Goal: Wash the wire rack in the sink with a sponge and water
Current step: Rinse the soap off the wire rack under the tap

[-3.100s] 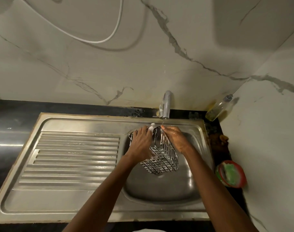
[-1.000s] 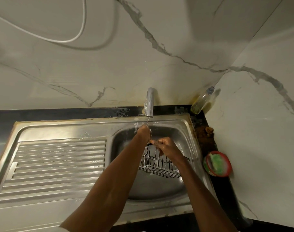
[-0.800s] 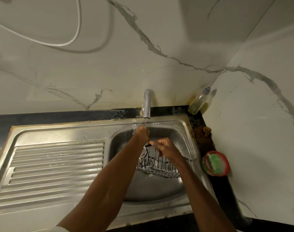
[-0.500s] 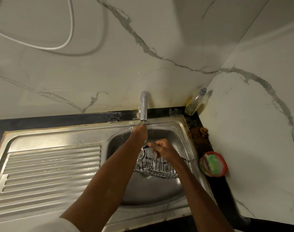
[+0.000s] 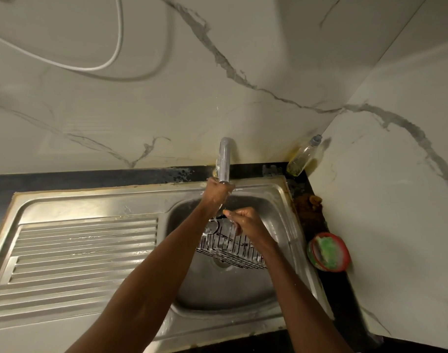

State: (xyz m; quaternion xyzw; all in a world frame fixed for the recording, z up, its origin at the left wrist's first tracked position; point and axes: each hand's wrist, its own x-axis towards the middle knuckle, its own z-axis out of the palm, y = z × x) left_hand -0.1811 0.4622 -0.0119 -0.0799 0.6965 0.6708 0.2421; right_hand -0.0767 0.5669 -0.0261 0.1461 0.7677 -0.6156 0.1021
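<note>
The wire rack (image 5: 230, 247) was a rectangular basket of thin metal bars, wet and flecked with white foam, held tilted in the sink (image 5: 243, 289) basin above the drain. Its upright bars showed along the near side, and a round foamy patch sat at its left end. The right hand (image 5: 243, 220) lay over the rack's far top edge, its fingers (image 5: 230, 214) curled and grasping the rim. The left hand (image 5: 216, 194) was raised at the far edge of the basin, right under the spout of the tap (image 5: 224, 161); whether its fingers were clenched or held anything could not be told, since the back of the hand hid them. Both forearms crossed the basin from the near side and covered much of the rack's left and right ends.

Left of the basin ran the ribbed steel draining board (image 5: 85, 250). On the dark table (image 5: 319, 225) to the right stood a red-rimmed round dish holding a green sponge (image 5: 328, 250), and a brown clump lay farther back. A clear bottle (image 5: 303, 156) with yellowish liquid leaned in the far corner against the marbled wall (image 5: 167, 98). A white cable (image 5: 103, 64) looped across that wall.
</note>
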